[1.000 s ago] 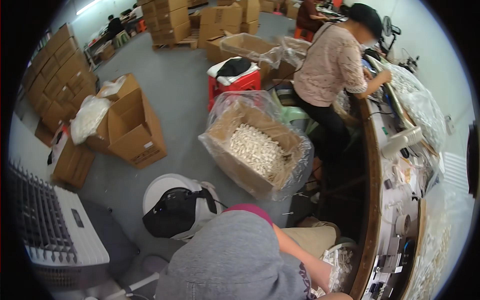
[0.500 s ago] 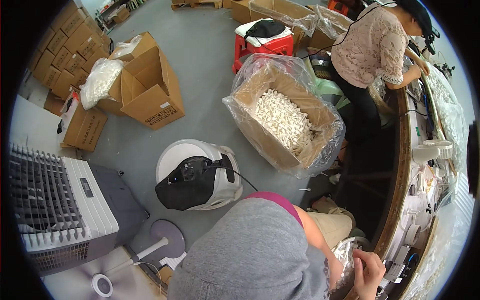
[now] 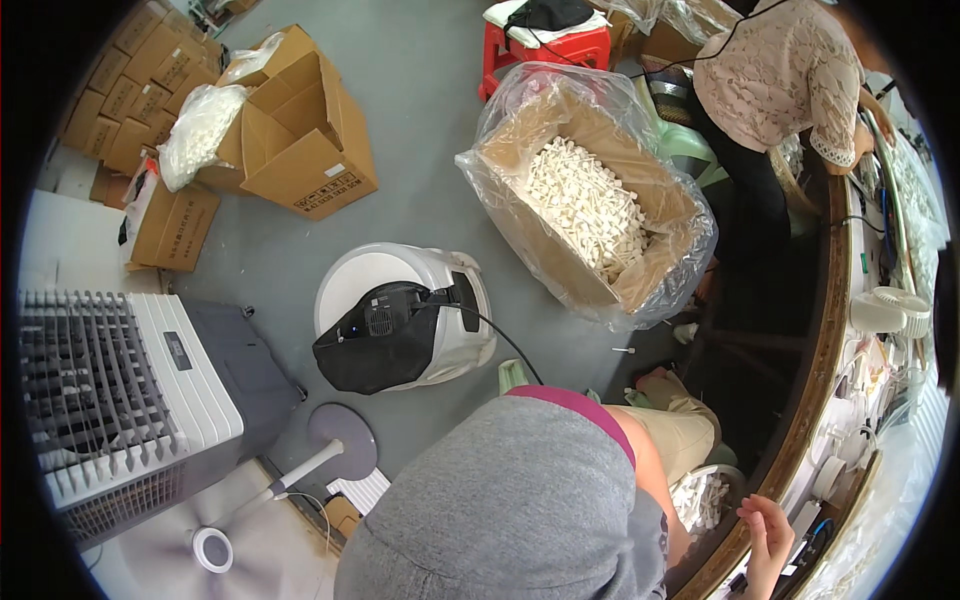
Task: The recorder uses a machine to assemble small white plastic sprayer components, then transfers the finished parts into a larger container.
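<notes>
My right hand (image 3: 766, 545) shows at the lower right, beside the wooden edge of the workbench (image 3: 765, 505). Its fingers are bent and drawn together; whatever they may hold is too small to make out. My bare left arm (image 3: 655, 475) reaches down past a magenta sleeve edge, and the hand at its end is out of sight behind grey cloth. Between that arm and the bench, a rounded container holds small white plastic pieces (image 3: 700, 497). Grey clothing (image 3: 510, 500) covers much of the lower middle.
A plastic-lined carton (image 3: 560, 120) holds many white pieces. A co-worker (image 3: 780, 80) bends over the bench further along. Around me stand an open box (image 3: 310, 140), a white drum-like stool with a black bag (image 3: 385, 350), an air cooler (image 3: 130, 390), a spinning fan (image 3: 212, 549) and a small white fan (image 3: 890, 311).
My right hand has moved right, away from the container and toward the bench edge. The whole view has shifted slightly, and more of the white pieces in the container shows.
</notes>
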`<state>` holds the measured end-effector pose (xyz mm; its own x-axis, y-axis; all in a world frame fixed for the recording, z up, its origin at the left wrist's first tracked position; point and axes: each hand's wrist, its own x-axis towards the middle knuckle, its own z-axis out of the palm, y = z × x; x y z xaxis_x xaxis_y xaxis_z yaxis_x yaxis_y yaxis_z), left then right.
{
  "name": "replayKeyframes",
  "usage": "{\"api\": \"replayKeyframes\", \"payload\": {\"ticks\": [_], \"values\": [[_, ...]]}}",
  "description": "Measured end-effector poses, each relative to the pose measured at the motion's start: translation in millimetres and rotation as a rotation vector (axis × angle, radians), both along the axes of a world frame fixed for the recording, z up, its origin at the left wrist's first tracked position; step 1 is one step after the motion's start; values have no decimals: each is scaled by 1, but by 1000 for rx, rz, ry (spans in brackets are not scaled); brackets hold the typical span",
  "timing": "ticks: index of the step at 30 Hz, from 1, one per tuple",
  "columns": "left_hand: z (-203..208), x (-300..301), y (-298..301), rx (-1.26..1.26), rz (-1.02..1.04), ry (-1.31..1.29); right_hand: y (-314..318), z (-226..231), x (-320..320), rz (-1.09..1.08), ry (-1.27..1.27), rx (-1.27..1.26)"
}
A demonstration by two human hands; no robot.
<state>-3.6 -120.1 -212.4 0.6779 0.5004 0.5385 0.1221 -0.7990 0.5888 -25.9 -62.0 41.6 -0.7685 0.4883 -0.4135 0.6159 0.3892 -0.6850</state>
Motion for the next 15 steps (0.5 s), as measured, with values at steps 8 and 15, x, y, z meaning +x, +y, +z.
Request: {"api": "replayKeyframes", "payload": {"ticks": [8, 15], "values": [[-11, 9, 2, 208, 1, 40, 8, -28, 51, -131, 4, 72], [73, -31, 22, 7, 270, -250, -3, -6, 107, -441, 313, 217]]}}
